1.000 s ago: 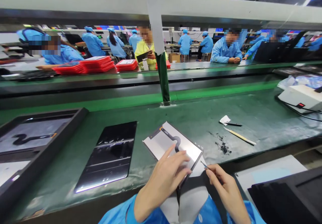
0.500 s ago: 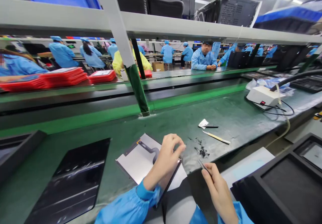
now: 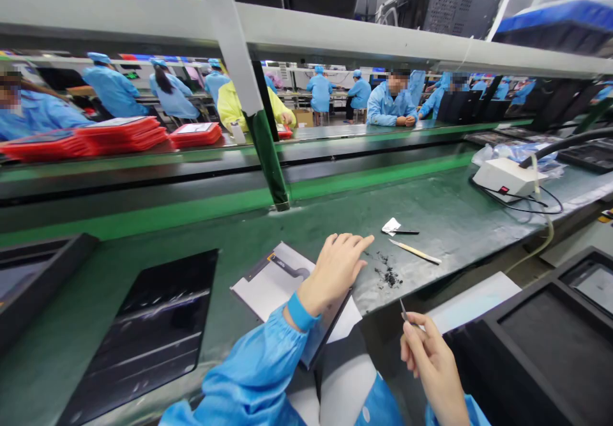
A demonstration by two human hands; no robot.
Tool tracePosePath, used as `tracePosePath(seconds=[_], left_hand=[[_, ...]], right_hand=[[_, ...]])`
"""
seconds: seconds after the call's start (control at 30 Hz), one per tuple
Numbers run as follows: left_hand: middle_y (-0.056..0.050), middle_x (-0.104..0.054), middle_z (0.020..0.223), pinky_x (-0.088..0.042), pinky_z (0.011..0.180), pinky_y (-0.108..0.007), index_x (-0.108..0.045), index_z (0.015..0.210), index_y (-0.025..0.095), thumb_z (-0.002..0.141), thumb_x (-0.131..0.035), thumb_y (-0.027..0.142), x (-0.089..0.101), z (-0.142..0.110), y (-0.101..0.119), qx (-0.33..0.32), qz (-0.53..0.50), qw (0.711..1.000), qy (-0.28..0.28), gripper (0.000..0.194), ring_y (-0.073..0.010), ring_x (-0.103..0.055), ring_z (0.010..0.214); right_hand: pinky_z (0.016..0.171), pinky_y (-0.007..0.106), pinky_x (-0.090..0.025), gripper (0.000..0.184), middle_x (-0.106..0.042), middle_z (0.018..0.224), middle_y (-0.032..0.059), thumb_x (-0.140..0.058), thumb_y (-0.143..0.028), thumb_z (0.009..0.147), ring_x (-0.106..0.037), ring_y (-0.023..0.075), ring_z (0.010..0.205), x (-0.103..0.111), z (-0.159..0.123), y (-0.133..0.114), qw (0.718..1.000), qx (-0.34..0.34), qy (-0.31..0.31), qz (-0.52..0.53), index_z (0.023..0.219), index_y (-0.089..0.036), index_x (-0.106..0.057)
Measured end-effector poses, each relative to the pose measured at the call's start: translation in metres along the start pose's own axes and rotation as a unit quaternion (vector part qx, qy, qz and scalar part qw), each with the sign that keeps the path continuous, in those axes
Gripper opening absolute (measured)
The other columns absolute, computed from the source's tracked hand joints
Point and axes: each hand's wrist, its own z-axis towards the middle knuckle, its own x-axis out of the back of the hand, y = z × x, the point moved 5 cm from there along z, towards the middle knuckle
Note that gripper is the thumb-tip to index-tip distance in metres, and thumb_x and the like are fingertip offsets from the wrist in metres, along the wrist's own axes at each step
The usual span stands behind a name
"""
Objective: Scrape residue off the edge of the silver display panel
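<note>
My left hand is open above the right part of a pale-backed display panel, its fingers stretched toward a patch of small black scraps. That hand and its sleeve hide much of the panel. A dark ribbon cable lies along the panel's upper side. My right hand is closed on a pair of tweezers, which point up over the bench's front edge. Beyond the scraps lie a yellow-handled knife and a black tool beside crumpled white paper.
A glossy black panel lies at left beside a black tray. Black foam trays stand at lower right. A green post rises from the bench. A white box with cables sits at right. Co-workers sit across.
My left hand has moved slightly up and right, its fingers now straightened out from a loose curl. My right hand has shifted right with the tweezers, which now point more upright.
</note>
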Motion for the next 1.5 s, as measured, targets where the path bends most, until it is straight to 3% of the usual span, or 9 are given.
tracePosePath(seconds=[0.07, 0.2, 0.33, 0.43, 0.6, 0.7, 1.03, 1.33, 1.5], left_hand=[[-0.009, -0.068, 0.12, -0.048, 0.098, -0.045, -0.055, 0.132, 0.022, 0.093, -0.061, 0.022, 0.019, -0.024, -0.01, 0.013, 0.007, 1.0, 0.005, 0.04, -0.027, -0.063, 0.112], [-0.008, -0.07, 0.121, -0.048, 0.102, -0.044, -0.062, 0.122, 0.02, 0.097, -0.055, 0.024, 0.043, -0.092, -0.022, 0.019, 0.012, 1.0, -0.01, 0.026, -0.0258, -0.064, 0.116], [-0.007, -0.064, 0.135, -0.041, 0.114, -0.046, -0.054, 0.133, 0.024, 0.095, -0.06, 0.026, 0.033, -0.156, -0.016, -0.023, -0.037, 0.997, -0.07, 0.038, -0.0237, -0.055, 0.131], [-0.012, -0.056, 0.144, -0.04, 0.114, -0.05, -0.044, 0.143, 0.021, 0.092, -0.065, 0.023, 0.019, -0.181, -0.01, -0.037, -0.021, 0.997, -0.067, 0.055, -0.0266, -0.05, 0.136], [-0.014, -0.059, 0.14, -0.049, 0.108, -0.046, -0.047, 0.14, 0.015, 0.097, -0.052, 0.012, 0.005, -0.186, -0.003, -0.061, 0.012, 0.998, -0.001, 0.043, -0.0264, -0.051, 0.134], [-0.015, -0.061, 0.137, -0.051, 0.107, -0.046, -0.051, 0.135, 0.012, 0.099, -0.049, 0.014, 0.003, -0.184, -0.001, -0.067, 0.02, 0.997, 0.024, 0.037, -0.0272, -0.053, 0.133], [-0.013, -0.063, 0.135, -0.051, 0.107, -0.045, -0.055, 0.131, 0.012, 0.1, -0.047, 0.016, 0.005, -0.182, 0.001, -0.055, 0.004, 0.997, 0.048, 0.032, -0.0261, -0.054, 0.132], [-0.016, -0.064, 0.133, -0.053, 0.105, -0.047, -0.056, 0.129, 0.009, 0.099, -0.049, 0.015, 0.006, -0.182, 0.003, -0.057, 0.007, 0.997, 0.06, 0.031, -0.0278, -0.055, 0.13], [-0.015, -0.065, 0.132, -0.053, 0.105, -0.046, -0.056, 0.128, 0.01, 0.101, -0.046, 0.016, 0.007, -0.181, 0.003, -0.059, 0.01, 0.996, 0.062, 0.03, -0.0275, -0.056, 0.13]], right_hand=[[0.049, 0.026, -0.042, 0.047, -0.054, 0.054, -0.0036, -0.057, -0.064, 0.088, -0.053, 0.0166, 0.051, -0.009, -0.015, -0.001, 1.0, 0.012, -0.002, -0.017, 0.104, -0.02, -0.06], [0.052, 0.026, -0.044, 0.037, -0.061, 0.062, 0.0004, -0.057, -0.057, 0.09, -0.056, 0.0176, 0.053, -0.045, -0.045, -0.003, 0.994, 0.069, -0.057, -0.067, 0.095, -0.022, -0.068], [0.051, 0.026, -0.044, 0.027, -0.064, 0.066, 0.0012, -0.054, -0.045, 0.094, -0.054, 0.0153, 0.048, -0.076, -0.064, -0.012, 0.962, 0.192, -0.123, -0.149, 0.085, -0.025, -0.071], [0.052, 0.024, -0.046, 0.023, -0.064, 0.069, 0.0017, -0.051, -0.035, 0.097, -0.057, 0.0152, 0.051, -0.085, -0.07, -0.016, 0.939, 0.237, -0.148, -0.202, 0.088, -0.025, -0.07], [0.052, 0.023, -0.046, 0.019, -0.065, 0.071, 0.0028, -0.051, -0.028, 0.097, -0.061, 0.0155, 0.053, -0.088, -0.076, -0.016, 0.923, 0.25, -0.153, -0.25, 0.095, -0.023, -0.069], [0.052, 0.023, -0.045, 0.019, -0.066, 0.072, 0.0033, -0.052, -0.027, 0.097, -0.062, 0.0165, 0.054, -0.086, -0.079, -0.016, 0.931, 0.242, -0.112, -0.251, 0.094, -0.023, -0.07], [0.058, 0.021, -0.051, 0.021, -0.07, 0.077, 0.0049, -0.05, -0.025, 0.098, -0.069, 0.0167, 0.061, -0.085, -0.078, -0.016, 0.915, 0.247, -0.134, -0.289, 0.099, -0.022, -0.071], [0.055, 0.017, -0.049, 0.02, -0.065, 0.071, 0.0004, -0.046, -0.019, 0.099, -0.067, 0.0125, 0.058, -0.086, -0.078, -0.024, 0.885, 0.332, -0.105, -0.308, 0.098, -0.02, -0.066], [0.055, 0.019, -0.047, 0.021, -0.065, 0.069, 0.0004, -0.049, -0.026, 0.098, -0.065, 0.0132, 0.056, -0.084, -0.075, -0.02, 0.913, 0.28, -0.119, -0.272, 0.091, -0.022, -0.069]])
